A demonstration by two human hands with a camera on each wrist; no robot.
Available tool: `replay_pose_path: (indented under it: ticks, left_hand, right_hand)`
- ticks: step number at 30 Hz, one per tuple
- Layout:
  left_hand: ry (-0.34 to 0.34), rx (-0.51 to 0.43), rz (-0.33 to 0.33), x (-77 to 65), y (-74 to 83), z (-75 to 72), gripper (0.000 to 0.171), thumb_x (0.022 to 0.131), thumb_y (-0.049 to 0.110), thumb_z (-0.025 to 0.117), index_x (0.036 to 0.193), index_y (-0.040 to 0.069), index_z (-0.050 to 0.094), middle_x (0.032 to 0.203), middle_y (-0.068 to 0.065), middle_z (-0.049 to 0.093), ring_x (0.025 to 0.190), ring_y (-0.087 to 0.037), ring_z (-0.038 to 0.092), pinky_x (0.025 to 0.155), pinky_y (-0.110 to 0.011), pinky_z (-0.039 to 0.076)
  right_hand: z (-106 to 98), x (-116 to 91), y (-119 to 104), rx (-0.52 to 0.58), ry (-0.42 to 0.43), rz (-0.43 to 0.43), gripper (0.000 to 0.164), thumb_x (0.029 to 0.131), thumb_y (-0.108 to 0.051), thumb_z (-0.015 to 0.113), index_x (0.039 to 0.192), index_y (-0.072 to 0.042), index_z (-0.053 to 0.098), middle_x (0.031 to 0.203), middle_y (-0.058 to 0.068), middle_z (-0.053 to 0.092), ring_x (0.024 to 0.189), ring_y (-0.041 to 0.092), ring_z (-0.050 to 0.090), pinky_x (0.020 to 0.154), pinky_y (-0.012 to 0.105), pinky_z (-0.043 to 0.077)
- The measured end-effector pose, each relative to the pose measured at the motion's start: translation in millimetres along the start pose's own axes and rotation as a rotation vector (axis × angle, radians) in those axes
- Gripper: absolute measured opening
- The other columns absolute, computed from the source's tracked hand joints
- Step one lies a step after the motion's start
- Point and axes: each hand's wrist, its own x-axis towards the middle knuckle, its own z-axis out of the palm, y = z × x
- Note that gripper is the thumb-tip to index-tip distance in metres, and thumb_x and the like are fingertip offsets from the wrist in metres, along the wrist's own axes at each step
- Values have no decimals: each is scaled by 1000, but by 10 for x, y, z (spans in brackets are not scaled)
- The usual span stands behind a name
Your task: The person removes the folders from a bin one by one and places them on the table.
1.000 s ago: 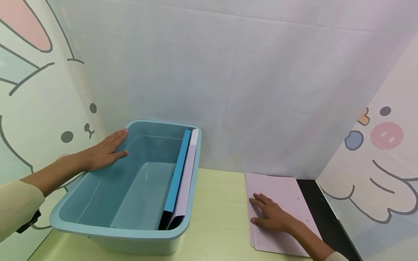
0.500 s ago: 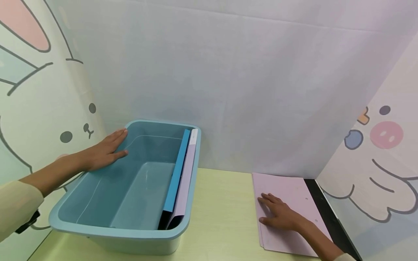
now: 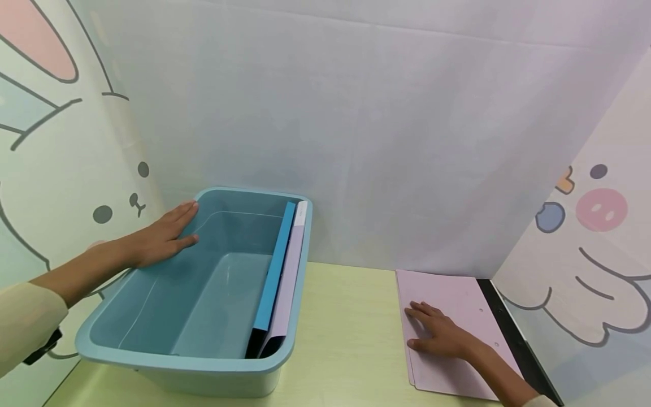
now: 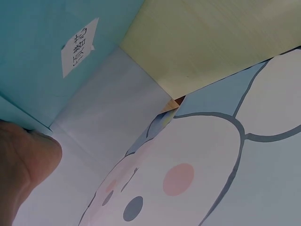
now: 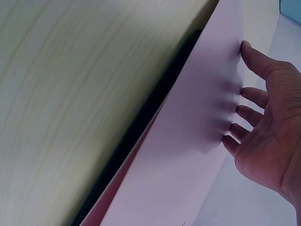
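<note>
A large light-blue plastic tub (image 3: 152, 364) stands on the left of the table. My left hand (image 3: 161, 236) rests on its left rim with the fingers straight; in the left wrist view only part of that hand (image 4: 30, 165) shows. Along the tub's right inner wall stand a blue binder (image 3: 274, 271) and a lilac binder (image 3: 291, 271), side by side. My right hand (image 3: 439, 334) lies over a flat lilac folder (image 3: 458, 297) on the right, its spread fingertips (image 5: 256, 96) touching the cover. Under the folder, a black flat thing (image 3: 513, 333) sticks out along the right side.
A pale yellow tabletop (image 3: 351, 316) lies between tub and folder. A grey-white cloth (image 3: 366, 141) hangs behind. Printed cartoon panels stand at the left (image 3: 66, 169) and right (image 3: 600, 254). A white handwritten label (image 4: 80, 47) is stuck on the tub's outside.
My right hand and the lilac folder have slid a little to the right, so less of the black thing shows. The left hand, tub and binders look the same.
</note>
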Motion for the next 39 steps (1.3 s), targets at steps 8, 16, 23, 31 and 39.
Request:
replay_pose_path:
  ticks: [8, 16, 23, 31, 39]
  left_hand:
    - [1, 42, 13, 9, 14, -7, 91, 116, 28, 60, 175, -12, 5, 184, -40, 3, 171, -64, 0, 134, -85, 8]
    - [-1, 49, 21, 9, 8, -6, 91, 116, 29, 60, 175, -13, 6, 184, -40, 4, 171, -64, 0, 135, -83, 7]
    - [0, 48, 22, 5, -8, -2, 90, 116, 28, 60, 175, -13, 5, 184, -40, 4, 171, -64, 1, 135, -83, 7]
    - [5, 42, 24, -8, -10, 4, 90, 117, 29, 59, 175, -13, 5, 184, -40, 4, 172, -63, 0, 135, -83, 6]
    - [8, 35, 25, -19, 6, -3, 89, 117, 28, 59, 175, -13, 6, 184, -40, 4, 171, -64, 0, 135, -83, 7]
  right_hand:
    - [-30, 2, -19, 5, -8, 1, 81, 95, -45, 87, 160, -4, 61, 172, 28, 50, 160, 64, 41, 122, 84, 39]
    - [-76, 20, -54, 7, -19, 12, 79, 96, -45, 86, 158, -2, 62, 169, 30, 53, 158, 61, 45, 123, 80, 42]
    - [-167, 76, -96, 1, -30, 17, 78, 98, -42, 85, 159, 1, 60, 166, 33, 55, 154, 60, 50, 121, 77, 46]
    - [-337, 142, -158, -23, -19, -7, 75, 99, -39, 84, 158, 1, 61, 163, 31, 58, 150, 59, 54, 119, 75, 49]
    - [-576, 235, -231, -23, -27, 1, 74, 103, -38, 83, 161, 0, 58, 163, 31, 58, 152, 59, 53, 119, 74, 49]
